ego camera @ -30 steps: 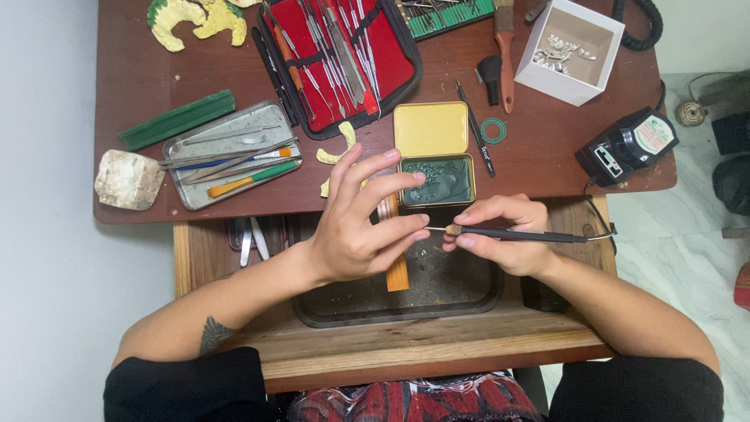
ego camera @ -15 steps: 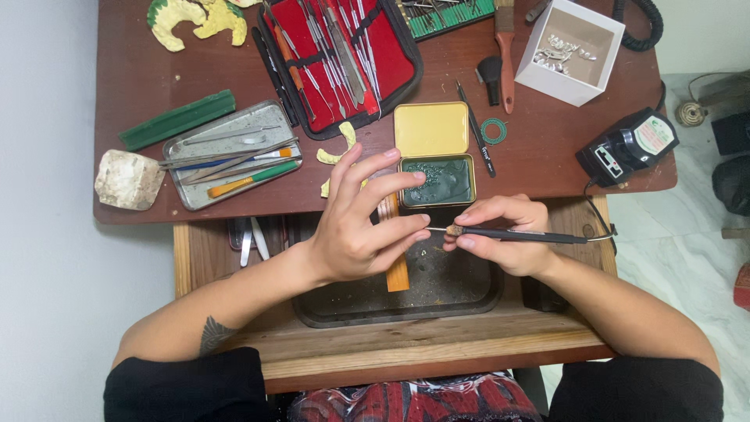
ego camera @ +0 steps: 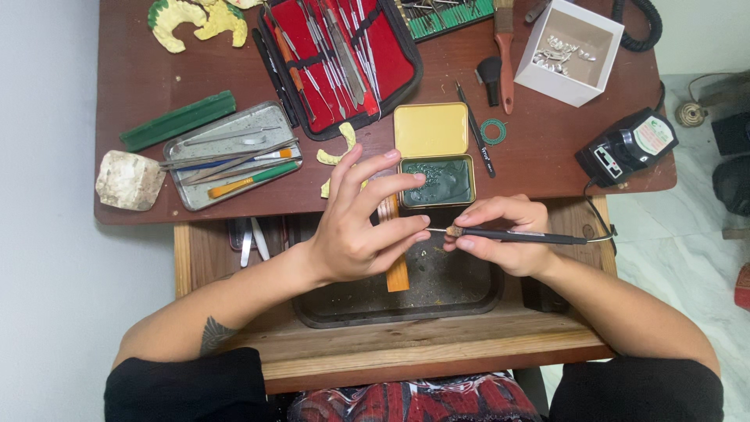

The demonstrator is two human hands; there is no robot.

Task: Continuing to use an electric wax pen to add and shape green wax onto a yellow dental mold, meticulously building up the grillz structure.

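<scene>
Right hand (ego camera: 508, 238) holds black pen tool (ego camera: 519, 235) (tip at left hand (ego camera: 359, 227)).

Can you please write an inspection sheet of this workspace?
Surface: brown desk above a dark tray.
Job's things: black corded pen tool, tip at the left fingertips; what they pinch cannot be told.
Clutter: open tin of green wax, red tool case, metal tray, white box.
Hands: left hand pinching; right hand holds the tool.
Cables: wire toward a black controller.
Surroundings: pale floor.
</scene>
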